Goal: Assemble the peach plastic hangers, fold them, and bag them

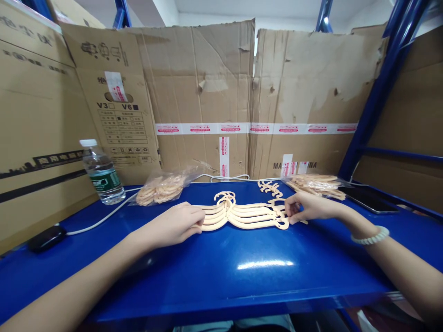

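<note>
Several cream plastic hangers [242,213] lie stacked side by side in the middle of the blue shelf surface [249,272]. My left hand [175,224] rests on their left ends, fingers curled over the tips. Over at the stack's right ends, my right hand [309,206] pinches them with closed fingers; a pale bead bracelet [370,236] is on that wrist. A few loose hangers [270,186] lie just behind the stack.
A water bottle [103,172] stands at the back left. Two clear bags of hangers lie behind: the left bag [162,186] and the right bag [316,183]. A phone [368,199] lies at right, a black charger [46,237] with white cable at left. Cardboard walls [207,92] enclose the shelf.
</note>
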`<state>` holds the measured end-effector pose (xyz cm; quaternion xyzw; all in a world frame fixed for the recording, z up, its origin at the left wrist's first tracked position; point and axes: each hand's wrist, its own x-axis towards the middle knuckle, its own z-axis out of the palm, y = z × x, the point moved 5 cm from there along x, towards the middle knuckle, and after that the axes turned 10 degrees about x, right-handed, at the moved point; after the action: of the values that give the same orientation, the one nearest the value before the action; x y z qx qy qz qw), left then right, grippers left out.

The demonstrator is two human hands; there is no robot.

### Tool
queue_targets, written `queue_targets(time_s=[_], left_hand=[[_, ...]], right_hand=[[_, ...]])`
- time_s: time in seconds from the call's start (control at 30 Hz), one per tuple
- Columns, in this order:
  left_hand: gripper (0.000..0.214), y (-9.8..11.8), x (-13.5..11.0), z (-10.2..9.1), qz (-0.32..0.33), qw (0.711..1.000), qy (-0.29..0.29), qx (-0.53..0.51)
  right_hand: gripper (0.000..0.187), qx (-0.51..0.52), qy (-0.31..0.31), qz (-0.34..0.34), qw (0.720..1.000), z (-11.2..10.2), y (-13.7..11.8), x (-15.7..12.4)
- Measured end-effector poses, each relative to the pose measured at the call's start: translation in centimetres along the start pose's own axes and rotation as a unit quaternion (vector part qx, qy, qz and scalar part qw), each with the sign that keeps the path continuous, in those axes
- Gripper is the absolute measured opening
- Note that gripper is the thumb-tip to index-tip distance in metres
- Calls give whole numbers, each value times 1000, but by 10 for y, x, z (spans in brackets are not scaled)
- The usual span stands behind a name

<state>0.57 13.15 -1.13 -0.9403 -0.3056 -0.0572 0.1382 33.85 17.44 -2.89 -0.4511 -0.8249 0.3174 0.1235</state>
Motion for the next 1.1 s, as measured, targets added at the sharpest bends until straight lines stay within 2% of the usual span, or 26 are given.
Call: queue_targets(time_s=[0.17, 0.3, 0.4, 0.47, 0.57, 0.63, 0.7, 0.77, 0.8, 0.87, 0.97, 1.1], left_hand=[[13, 5, 1, 1, 11, 999, 3, 46], [12, 9, 2, 2, -7, 997, 10, 74], [14, 14, 4, 3, -30, 997, 23, 73], [21, 15, 5, 5, -48, 997, 31, 57], [34, 14, 4, 12, -79, 996, 38, 29], [43, 9, 4, 19, -102, 994, 32, 19], [51, 4, 2, 28, -122, 992, 13, 13], [56, 0, 1, 35, -133, 991, -5, 8], [57, -2, 1, 38, -134, 991, -10, 4], [58, -3, 0, 41, -133, 991, -13, -5], [59, -3, -1, 42, -135, 991, -12, -14], [59, -4, 0, 42, -132, 991, -4, -16]], right_hand=[[30, -66, 51, -4, 996, -4, -6, -3], [28, -85, 93, -47, 991, -3, -22, -4], [32, -84, 161, -115, 977, 7, -40, -3], [41, -102, 186, -139, 967, 22, -49, 0], [60, -156, 144, -154, 965, 49, -57, 7], [59, -185, 121, -172, 960, 56, -58, 10], [48, -209, 142, -171, 952, 44, -52, 13], [40, -248, 195, -143, 938, 19, -36, 15], [39, -285, 222, -122, 925, 4, -27, 15], [44, -358, 236, -65, 901, -23, -4, 18], [56, -425, 206, -25, 881, -48, 21, 26], [69, -412, 94, 14, 906, -52, 27, 50]])
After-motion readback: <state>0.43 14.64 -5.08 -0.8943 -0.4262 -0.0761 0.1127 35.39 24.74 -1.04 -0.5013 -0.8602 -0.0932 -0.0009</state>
